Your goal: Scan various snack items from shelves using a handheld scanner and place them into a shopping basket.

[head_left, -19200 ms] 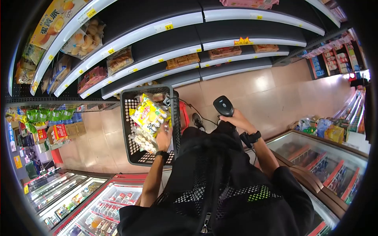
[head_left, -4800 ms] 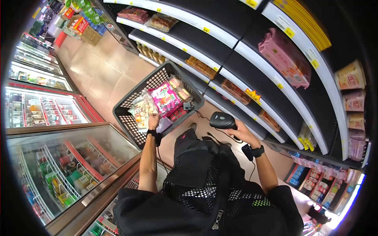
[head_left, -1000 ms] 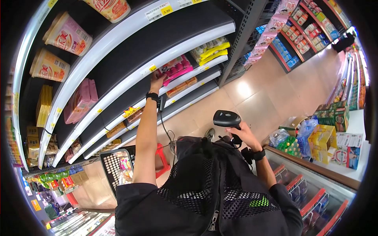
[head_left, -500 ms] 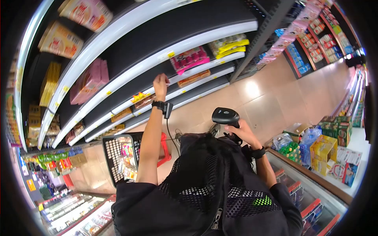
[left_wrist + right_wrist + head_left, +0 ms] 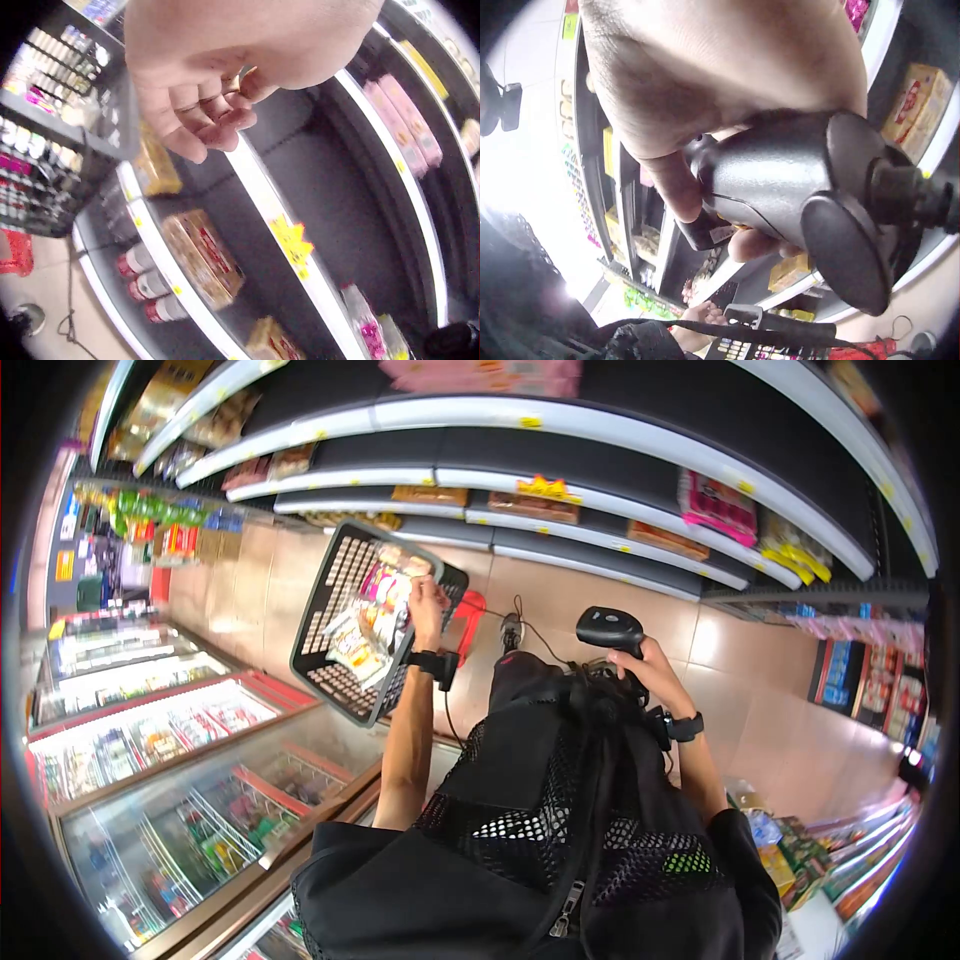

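My right hand [image 5: 650, 667] grips a black handheld barcode scanner [image 5: 608, 626] by its handle. In the right wrist view the fingers wrap round the scanner [image 5: 772, 180], and a cable plug sticks out at its base. My left hand [image 5: 427, 605] is over the near rim of a dark grey shopping basket [image 5: 325, 590]. Its fingers hang loosely curled with nothing between them, as the left wrist view of the left hand [image 5: 206, 105] shows. Inside the basket lie several snack packages, among them a bright pink bag [image 5: 381, 584] and a pale bag [image 5: 352, 655].
Curved shelves hold several packs, including a pink bag [image 5: 718, 507], yellow-edged bags [image 5: 795, 550] and a brown package [image 5: 533, 507]. Glass-topped freezers [image 5: 200, 840] stand at the left. A red basket or stool part [image 5: 466, 628] and a thin cable [image 5: 520, 622] are by my shoe [image 5: 511, 632].
My left hand has come away from the pink bag on the shelf and moved to the basket. The view has swung left. My right hand keeps hold of the scanner.
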The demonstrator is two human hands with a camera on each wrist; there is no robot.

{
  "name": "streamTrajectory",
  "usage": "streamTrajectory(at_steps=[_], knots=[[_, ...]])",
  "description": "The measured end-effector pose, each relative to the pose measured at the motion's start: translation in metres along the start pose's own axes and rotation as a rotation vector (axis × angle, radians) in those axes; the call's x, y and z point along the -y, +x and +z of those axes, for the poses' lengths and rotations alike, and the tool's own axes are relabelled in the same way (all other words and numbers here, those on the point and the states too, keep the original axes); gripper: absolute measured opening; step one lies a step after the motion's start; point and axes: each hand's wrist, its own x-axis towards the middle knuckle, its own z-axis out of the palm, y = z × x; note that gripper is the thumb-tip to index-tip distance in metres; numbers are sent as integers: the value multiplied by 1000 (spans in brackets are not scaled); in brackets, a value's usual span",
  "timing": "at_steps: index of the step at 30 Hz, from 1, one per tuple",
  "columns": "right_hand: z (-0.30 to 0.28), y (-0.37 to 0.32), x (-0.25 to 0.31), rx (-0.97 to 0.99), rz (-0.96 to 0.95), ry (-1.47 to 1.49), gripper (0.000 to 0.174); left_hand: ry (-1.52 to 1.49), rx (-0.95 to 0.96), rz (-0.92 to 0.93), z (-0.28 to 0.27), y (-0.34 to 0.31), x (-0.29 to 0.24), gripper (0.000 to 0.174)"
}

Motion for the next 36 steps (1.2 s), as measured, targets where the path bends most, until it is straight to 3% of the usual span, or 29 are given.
streamTrajectory(at_steps=[4, 8, 10, 11, 13, 14, 16, 18, 21, 22, 23, 24, 30, 32, 36], knots=[[57, 45, 25, 110, -15, -7, 29, 27, -142, -292, -110, 36, 26, 19], [102, 80, 47, 176, 72, -91, 30, 454, -13, -318, -178, 84, 70, 28], [117, 95, 56, 186, 87, -136, 31, 764, 124, -180, -190, 108, 84, 28], [123, 100, 60, 199, 90, -170, 31, 754, 136, -193, -191, 116, 93, 28], [133, 106, 68, 160, 136, -191, 31, 1241, 261, -51, -168, 116, 51, 23], [137, 108, 72, 130, 167, -205, 32, 1335, 288, -100, -153, 115, 29, 29], [142, 107, 76, 106, 202, -183, 32, 1371, 375, 8, -151, 139, 69, 32], [150, 109, 80, 45, 218, -226, 20, 1411, 491, 123, -147, 159, 101, 25], [156, 108, 89, 11, 276, -268, 18, 1551, 586, 154, -136, 174, 133, 31], [154, 108, 91, 1, 278, -308, 18, 1622, 644, 173, -131, 177, 143, 34], [150, 108, 92, 26, 327, -337, 29, 1693, 700, 196, -124, 180, 152, 37], [145, 108, 89, 17, 333, -343, 29, 1751, 806, 179, -119, 184, 160, 51], [147, 113, 86, -75, 382, -244, 24, 1934, 809, 233, -116, 184, 203, 52], [146, 115, 81, -49, 387, -257, 25, 1883, 795, 87, -120, 180, 202, 48], [155, 125, 92, -13, 392, -294, 27, 1870, 861, 87, -122, 184, 203, 49]])
